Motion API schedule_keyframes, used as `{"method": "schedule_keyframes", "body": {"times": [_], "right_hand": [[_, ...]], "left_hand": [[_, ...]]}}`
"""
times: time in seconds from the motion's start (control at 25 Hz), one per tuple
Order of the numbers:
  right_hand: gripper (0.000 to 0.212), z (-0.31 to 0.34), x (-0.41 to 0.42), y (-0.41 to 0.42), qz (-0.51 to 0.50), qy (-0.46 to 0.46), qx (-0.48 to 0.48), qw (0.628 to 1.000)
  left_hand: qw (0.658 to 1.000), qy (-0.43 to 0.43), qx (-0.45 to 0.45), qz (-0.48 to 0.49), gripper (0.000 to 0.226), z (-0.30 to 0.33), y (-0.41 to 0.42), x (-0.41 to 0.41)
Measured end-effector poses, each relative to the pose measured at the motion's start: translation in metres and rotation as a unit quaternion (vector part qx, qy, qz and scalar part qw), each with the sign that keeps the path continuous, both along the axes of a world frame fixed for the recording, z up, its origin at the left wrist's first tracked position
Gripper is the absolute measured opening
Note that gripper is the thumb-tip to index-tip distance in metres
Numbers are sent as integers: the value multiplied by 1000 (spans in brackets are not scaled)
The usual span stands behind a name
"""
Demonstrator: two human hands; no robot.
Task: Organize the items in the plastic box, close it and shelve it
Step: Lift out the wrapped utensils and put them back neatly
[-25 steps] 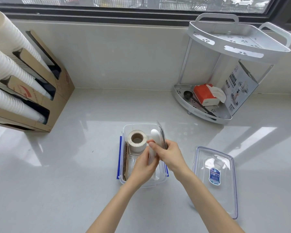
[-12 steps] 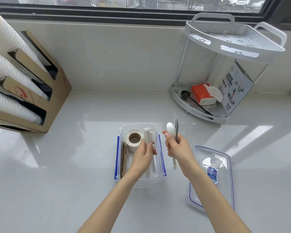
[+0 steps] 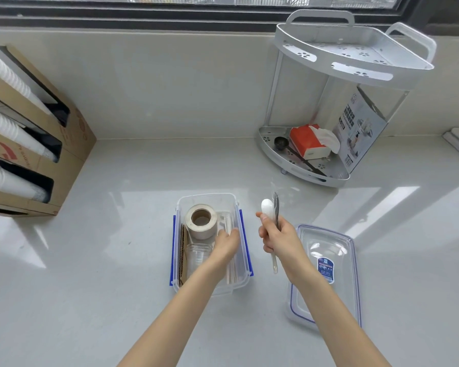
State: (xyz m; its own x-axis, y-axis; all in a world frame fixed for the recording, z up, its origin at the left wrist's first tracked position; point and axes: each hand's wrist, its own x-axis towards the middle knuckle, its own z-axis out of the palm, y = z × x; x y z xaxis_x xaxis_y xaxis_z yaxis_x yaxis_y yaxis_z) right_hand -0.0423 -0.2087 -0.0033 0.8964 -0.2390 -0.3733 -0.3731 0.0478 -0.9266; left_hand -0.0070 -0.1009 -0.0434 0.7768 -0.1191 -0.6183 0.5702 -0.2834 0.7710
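The clear plastic box (image 3: pixel 207 196) with blue latches stands open on the counter, in the middle. Inside lie a tape roll (image 3: pixel 201 221), a clear cup (image 3: pixel 198 254), a cardboard strip (image 3: pixel 182 255) along the left wall and wooden sticks (image 3: pixel 232 274). My left hand (image 3: pixel 227 243) is down inside the box, fingers laid over a long white packet (image 3: pixel 224 221) by the right wall. To the right of the box, my right hand (image 3: pixel 276 237) holds a white spoon (image 3: pixel 266 207) and a dark wrapped fork (image 3: pixel 276 205) upright above the counter. The clear lid (image 3: pixel 329 274) lies flat further right.
A white two-tier corner rack (image 3: pixel 355 67) stands at the back right; its lower tier holds a red tissue pack (image 3: pixel 309 141), a black scoop (image 3: pixel 280 142) and a printed carton (image 3: pixel 361 131). Cardboard dispensers of white cups (image 3: pixel 24 133) line the left wall.
My left hand has lowered the white packet from upright into the box. My right hand has moved right, away from the box, still carrying the spoon and fork.
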Motion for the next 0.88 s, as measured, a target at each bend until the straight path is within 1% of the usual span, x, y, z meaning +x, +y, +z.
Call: {"method": "schedule_keyframes", "body": {"times": [0.16,0.24,0.32,0.52,0.68,0.76,0.88], "right_hand": [[20,-2,0,3,22,15,-3,1000],[20,-3,-1,3,34,25,-14,999],[14,-3,-2,3,46,32,-27,998],[27,0,-4,3,52,38,-38,997],[32,0,-2,6,50,76,-23,996],[31,1,-1,8,49,93,-14,994],[24,1,-3,11,65,67,-43,995]], "left_hand": [[999,8,-43,4,52,2,6,-1],[999,14,-46,4,52,0,8,-3],[999,25,-43,0,52,-2,9,-6],[998,49,-44,-11,52,-1,9,-8],[996,62,-60,-5,52,4,11,-7],[996,54,-70,6,50,9,14,-8],[998,9,-64,1,50,16,19,-8]]}}
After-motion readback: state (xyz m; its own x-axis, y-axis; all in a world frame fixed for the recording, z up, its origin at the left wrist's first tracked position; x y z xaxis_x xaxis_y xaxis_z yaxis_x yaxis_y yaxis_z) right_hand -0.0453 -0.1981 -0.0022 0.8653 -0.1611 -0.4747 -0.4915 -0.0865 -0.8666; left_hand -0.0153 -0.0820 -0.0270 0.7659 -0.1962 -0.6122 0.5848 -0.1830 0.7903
